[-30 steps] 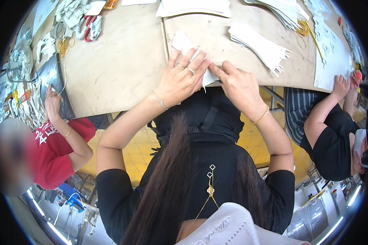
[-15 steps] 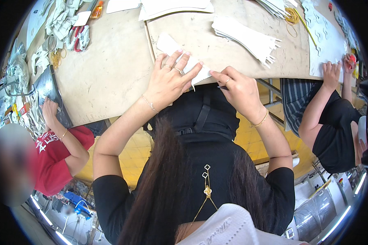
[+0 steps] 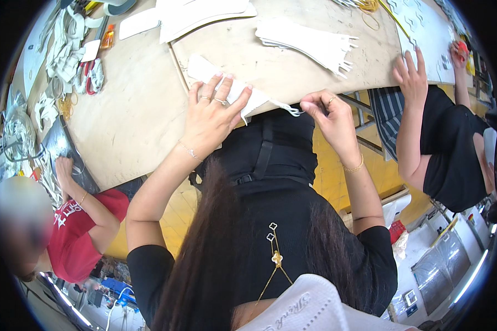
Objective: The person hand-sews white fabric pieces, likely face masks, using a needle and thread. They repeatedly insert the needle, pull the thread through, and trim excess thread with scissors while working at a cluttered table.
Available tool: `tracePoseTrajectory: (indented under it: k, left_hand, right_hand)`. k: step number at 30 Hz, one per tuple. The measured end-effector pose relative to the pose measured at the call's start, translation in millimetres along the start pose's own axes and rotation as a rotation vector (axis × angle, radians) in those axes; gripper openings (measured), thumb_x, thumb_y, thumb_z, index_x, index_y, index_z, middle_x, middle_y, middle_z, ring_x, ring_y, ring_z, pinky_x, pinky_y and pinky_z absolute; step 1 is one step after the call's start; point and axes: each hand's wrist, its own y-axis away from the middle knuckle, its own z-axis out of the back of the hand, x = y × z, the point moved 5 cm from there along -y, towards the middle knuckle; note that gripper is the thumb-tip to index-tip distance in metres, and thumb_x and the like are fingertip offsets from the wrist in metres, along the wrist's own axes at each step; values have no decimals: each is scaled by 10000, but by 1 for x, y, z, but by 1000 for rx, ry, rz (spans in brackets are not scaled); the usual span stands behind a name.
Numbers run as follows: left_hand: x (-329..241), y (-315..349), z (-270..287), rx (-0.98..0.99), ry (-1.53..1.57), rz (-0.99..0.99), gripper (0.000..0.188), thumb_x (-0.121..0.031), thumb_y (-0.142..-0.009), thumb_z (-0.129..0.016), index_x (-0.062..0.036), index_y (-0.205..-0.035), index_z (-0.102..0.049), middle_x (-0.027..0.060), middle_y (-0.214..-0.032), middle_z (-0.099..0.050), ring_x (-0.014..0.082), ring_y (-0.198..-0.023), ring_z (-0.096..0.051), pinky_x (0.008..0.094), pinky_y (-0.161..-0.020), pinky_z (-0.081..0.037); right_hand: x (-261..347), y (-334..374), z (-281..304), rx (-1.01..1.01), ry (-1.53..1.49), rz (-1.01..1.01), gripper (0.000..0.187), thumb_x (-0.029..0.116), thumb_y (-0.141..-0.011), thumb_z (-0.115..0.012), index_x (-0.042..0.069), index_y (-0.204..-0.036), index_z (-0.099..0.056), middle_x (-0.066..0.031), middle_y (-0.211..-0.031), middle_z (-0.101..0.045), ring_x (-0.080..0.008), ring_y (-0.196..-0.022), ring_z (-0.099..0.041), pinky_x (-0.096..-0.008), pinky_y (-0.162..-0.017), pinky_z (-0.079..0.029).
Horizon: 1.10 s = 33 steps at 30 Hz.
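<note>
A flat white piece of sheet material [image 3: 203, 68] lies slanted across the near edge of the table. My left hand [image 3: 212, 113] rests on it with fingers spread, pressing it against the tabletop. From the piece's right end a thin, twisted white strip [image 3: 285, 106] stretches past the table edge. Its far end sits between the thumb and fingers of my right hand [image 3: 332, 117], which is closed in a pinch beyond the edge. A small pointed corner of the piece hangs below my left fingers.
Beyond my hands lies a stack of white fringed pieces [image 3: 306, 45]; larger white sheets [image 3: 204, 19] sit farther back. Red-handled cutters [image 3: 88, 76] and an orange bottle [image 3: 108, 36] are at the left. One co-worker in red [image 3: 83, 234] is at left, another at right [image 3: 411, 88].
My right hand has moved right, away from the white piece, and the strip now shows stretched between them. My left hand stays on the piece. The whole view has shifted somewhat.
</note>
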Motion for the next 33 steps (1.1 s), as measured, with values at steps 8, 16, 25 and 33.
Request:
tracePoseTrajectory:
  k: [8, 16, 25, 33]
  left_hand:
    - [-1, -1, 2, 17, 4, 3, 658, -261, -822, -766, -276, -1441, -546, 131, -1439, -502, 315, -1366, -425, 530, -1120, -307]
    - [-1, 0, -1, 24, -20, 11, 622, -277, -847, -749, -288, -1435, -548, 143, -1429, -531, 325, -1369, -439, 543, -1125, -302]
    - [-2, -1, 0, -10, -54, 11, 601, -268, -836, -740, -282, -1413, -574, 136, -1404, -554, 311, -1344, -472, 542, -1115, -331]
    - [-3, -2, -3, 42, -94, 32, 645, -227, -836, -732, -290, -1450, -544, 113, -1430, -519, 308, -1367, -447, 517, -1131, -329]
  right_hand:
    - [-5, 7, 2, 4, 106, 62, 110, 125, -889, -754, 71, -982, -737, -61, -888, -656, -211, -773, -666, -333, -710, -526]
    - [-67, 26, -26, -8, 120, -147, 195, 176, -872, -765, 76, -1039, -754, -81, -883, -640, -262, -784, -664, -367, -720, -531]
    - [-103, 29, -49, -79, 341, 21, 160, 244, -875, -747, 95, -909, -703, -65, -931, -633, -298, -792, -675, -412, -700, -556]
    - [-226, 191, 87, -254, 489, -491, 222, 183, -901, -737, -5, -835, -640, -170, -831, -591, -352, -735, -589, -418, -653, -468]
